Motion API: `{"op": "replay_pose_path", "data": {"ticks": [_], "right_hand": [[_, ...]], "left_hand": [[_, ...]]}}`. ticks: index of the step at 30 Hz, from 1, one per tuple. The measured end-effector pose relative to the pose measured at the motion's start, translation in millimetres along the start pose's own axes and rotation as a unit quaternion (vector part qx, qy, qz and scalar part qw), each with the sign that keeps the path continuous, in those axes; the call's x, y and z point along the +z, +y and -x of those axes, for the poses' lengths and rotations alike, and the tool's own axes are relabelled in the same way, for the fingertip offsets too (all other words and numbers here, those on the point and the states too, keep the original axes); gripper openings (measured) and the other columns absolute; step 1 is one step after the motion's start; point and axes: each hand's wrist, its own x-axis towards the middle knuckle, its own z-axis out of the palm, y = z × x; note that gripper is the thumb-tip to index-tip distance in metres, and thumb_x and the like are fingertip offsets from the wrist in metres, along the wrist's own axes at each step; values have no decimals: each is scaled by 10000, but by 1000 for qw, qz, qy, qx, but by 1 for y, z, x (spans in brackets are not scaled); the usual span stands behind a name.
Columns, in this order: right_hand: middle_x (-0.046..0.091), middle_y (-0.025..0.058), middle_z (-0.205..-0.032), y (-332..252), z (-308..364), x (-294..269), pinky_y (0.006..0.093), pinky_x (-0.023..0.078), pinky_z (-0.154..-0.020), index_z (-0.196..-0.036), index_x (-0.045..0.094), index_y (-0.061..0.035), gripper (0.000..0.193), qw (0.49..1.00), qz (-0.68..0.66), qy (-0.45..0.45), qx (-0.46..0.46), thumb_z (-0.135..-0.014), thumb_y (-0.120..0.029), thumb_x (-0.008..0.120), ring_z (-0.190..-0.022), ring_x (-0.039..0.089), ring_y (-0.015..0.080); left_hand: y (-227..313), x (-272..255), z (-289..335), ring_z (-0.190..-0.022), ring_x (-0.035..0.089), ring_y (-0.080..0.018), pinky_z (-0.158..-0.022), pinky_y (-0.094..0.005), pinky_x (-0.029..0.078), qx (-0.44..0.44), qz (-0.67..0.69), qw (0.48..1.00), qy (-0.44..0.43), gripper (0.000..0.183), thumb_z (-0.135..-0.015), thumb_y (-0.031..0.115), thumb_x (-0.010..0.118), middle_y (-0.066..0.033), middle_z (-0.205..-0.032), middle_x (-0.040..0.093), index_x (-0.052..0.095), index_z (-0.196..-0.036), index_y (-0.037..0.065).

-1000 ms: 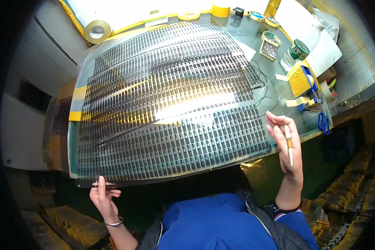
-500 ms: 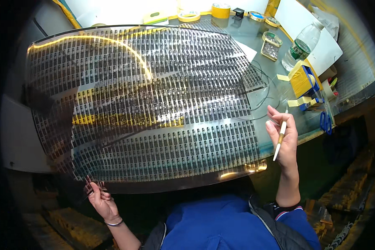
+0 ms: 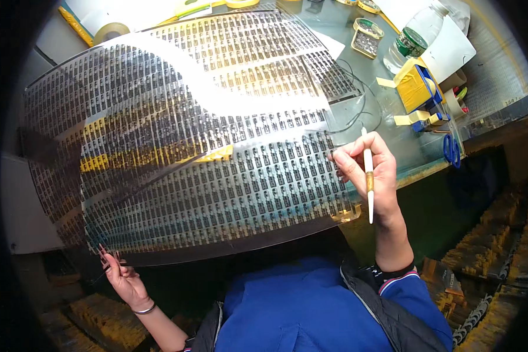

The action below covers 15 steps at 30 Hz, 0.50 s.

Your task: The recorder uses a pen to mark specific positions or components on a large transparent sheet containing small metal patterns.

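A large clear film sheet [image 3: 229, 205], printed with rows of small dark shapes, spreads across the table and overhangs its near edge. At the sheet's near left corner, my left hand [image 3: 128, 286] is closed in a pinch on the film. My right hand [image 3: 381, 179] is closed around a slim white pen-like tool [image 3: 370, 202] with a gold-brown band, held nearly upright. The thumb and forefinger of that hand meet at the sheet's right edge; whether they grip the film is hard to tell. Bright glare washes out the sheet's upper middle.
Right of the sheet stand a yellow-and-blue tape dispenser [image 3: 413, 88], blue-handled scissors [image 3: 451, 149] and a clear bottle [image 3: 413, 40]. Farther back are an open container of small metallic bits [image 3: 366, 44] and several tape rolls. A thin dark cord [image 3: 364, 94] loops beside the sheet.
My right hand has moved left to the sheet's right edge, carrying the white tool. My left hand keeps its pinch on the corner. The view has shifted, and the glare has grown.
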Motion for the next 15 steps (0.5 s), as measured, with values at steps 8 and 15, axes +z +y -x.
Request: {"op": "replay_pose_path", "data": {"ticks": [8,15], "right_hand": [[660,45,-810,0,3,-2,188,493,-620,-895,521,-41,178,998,-32,0,-45,-865,-3,692,-689,601,51],[645,35,-787,-1,3,0,186,485,-598,-888,513,-43,182,997,-47,-4,-59,-866,10,686,-674,595,50]], "left_hand": [[-1,1,-2,-457,528,16,-357,-118,351,-4,-28,1000,7,131,-979,251,565,77,-637,582,599,-882,171],[7,7,0,-443,504,7,-373,-115,362,3,-40,998,39,167,-988,247,550,69,-619,565,589,-847,168]]}}
